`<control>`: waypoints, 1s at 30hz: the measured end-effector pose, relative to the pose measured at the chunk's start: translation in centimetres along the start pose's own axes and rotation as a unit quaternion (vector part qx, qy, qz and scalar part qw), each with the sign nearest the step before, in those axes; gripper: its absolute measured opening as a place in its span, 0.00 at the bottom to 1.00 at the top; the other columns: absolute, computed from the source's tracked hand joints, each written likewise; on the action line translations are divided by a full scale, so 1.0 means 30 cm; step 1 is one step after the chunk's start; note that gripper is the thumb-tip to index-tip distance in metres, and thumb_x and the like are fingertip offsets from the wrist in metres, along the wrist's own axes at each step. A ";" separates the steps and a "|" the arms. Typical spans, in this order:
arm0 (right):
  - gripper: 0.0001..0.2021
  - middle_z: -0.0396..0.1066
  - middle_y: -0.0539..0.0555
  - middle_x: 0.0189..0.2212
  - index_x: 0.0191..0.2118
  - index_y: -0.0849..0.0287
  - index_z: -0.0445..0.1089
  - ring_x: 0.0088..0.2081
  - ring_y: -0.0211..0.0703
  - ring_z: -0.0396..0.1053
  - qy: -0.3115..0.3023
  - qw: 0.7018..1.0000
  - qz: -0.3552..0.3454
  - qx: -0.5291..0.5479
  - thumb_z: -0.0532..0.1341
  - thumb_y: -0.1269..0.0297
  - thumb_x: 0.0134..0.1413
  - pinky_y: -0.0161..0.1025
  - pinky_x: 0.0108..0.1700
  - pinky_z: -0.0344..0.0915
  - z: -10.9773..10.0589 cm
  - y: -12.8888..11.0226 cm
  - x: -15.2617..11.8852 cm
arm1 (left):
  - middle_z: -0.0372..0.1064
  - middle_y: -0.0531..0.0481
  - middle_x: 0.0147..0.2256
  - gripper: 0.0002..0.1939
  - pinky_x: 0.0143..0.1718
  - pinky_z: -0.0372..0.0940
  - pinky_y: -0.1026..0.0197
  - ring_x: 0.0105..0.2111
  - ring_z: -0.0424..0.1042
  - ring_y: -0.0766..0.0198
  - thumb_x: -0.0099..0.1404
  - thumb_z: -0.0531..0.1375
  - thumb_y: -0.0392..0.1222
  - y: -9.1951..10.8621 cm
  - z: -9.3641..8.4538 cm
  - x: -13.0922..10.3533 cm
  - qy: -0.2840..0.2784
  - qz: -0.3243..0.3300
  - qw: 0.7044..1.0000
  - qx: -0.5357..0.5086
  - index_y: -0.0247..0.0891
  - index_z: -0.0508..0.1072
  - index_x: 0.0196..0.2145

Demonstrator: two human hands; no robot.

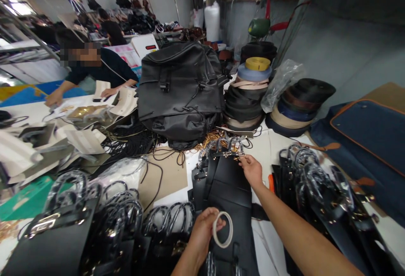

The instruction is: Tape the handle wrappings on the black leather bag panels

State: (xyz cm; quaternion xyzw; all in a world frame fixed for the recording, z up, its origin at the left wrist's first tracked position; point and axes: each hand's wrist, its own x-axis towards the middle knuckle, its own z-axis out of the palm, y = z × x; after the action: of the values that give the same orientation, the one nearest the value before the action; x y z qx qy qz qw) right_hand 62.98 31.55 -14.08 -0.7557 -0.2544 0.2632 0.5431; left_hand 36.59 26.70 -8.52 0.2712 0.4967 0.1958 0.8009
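A black bag (234, 187) lies in the middle of the table, its long side running from near to far, with a metal fitting (232, 154) across its far end and plastic-wrapped handles (236, 143) just beyond. Over its near part, upright and facing the camera, is a pale tape ring (216, 236).

On the left, the bag's edge is hemmed in by looped handles (171, 217) of further black bags, with a cardboard sheet (172, 170) past them. Along its right edge a strip of white tabletop (268, 145) shows, widening on the far side before the strap rolls (245, 103). Beyond that strip, a pile of black bags (319, 196) bounds the right, and a big black backpack (180, 90) blocks the far side.

The left hand (204, 227) comes in from the near edge, fingers curled and nearly closed, holding the ring by its left side; a fingertip shows through its opening. The right forearm slants in from the near right corner; the right hand (252, 170) reaches the fitting's right end, thumb and forefinger drawn close together there, though I cannot tell whether they grip it.

At far left, a co-worker (110, 67) leans over the table.
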 end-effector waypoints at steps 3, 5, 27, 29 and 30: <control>0.20 0.77 0.53 0.30 0.33 0.57 0.74 0.32 0.46 0.73 0.000 0.999 -0.026 -0.041 0.59 0.43 0.50 0.41 0.41 0.66 0.005 -0.003 0.000 | 0.71 0.54 0.23 0.14 0.44 0.64 0.56 0.30 0.74 0.61 0.53 0.66 0.49 0.003 0.003 0.000 0.005 -0.001 1.000 0.007 0.37 0.71 0.30; 0.19 0.78 0.53 0.30 0.33 0.56 0.74 0.33 0.46 0.73 0.000 0.998 -0.037 -0.056 0.59 0.44 0.50 0.41 0.42 0.66 0.006 -0.005 -0.001 | 0.71 0.54 0.23 0.13 0.43 0.64 0.57 0.30 0.74 0.61 0.54 0.66 0.48 0.003 0.001 0.001 0.004 -0.004 1.000 0.009 0.37 0.71 0.30; 0.19 0.78 0.55 0.39 0.41 0.56 0.75 0.39 0.48 0.75 -0.044 0.995 -0.063 -0.062 0.56 0.48 0.54 0.45 0.48 0.68 -0.025 -0.014 -0.022 | 0.71 0.54 0.23 0.11 0.43 0.65 0.57 0.30 0.74 0.62 0.56 0.64 0.47 -0.014 -0.007 0.012 -0.001 0.000 1.000 0.010 0.37 0.70 0.31; 0.18 0.79 0.54 0.35 0.37 0.56 0.75 0.36 0.47 0.75 -0.052 0.995 -0.061 -0.065 0.56 0.48 0.54 0.43 0.44 0.69 -0.029 -0.014 -0.004 | 0.71 0.54 0.23 0.10 0.42 0.65 0.58 0.29 0.74 0.62 0.57 0.63 0.46 -0.009 -0.004 0.004 -0.001 0.000 1.000 0.008 0.37 0.70 0.31; 0.17 0.79 0.54 0.33 0.36 0.57 0.75 0.34 0.47 0.75 -0.056 0.994 -0.059 -0.070 0.57 0.48 0.53 0.41 0.42 0.69 -0.029 -0.013 0.007 | 0.70 0.54 0.23 0.10 0.41 0.65 0.58 0.29 0.74 0.63 0.57 0.63 0.46 -0.006 -0.002 -0.001 -0.003 0.001 1.000 0.006 0.37 0.70 0.32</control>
State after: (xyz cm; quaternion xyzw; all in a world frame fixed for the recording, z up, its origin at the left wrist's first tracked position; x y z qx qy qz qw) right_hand 63.67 31.20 -13.49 -0.7596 -0.3461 0.2538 0.4886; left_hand 36.52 26.57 -8.63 0.2770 0.4954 0.1929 0.8004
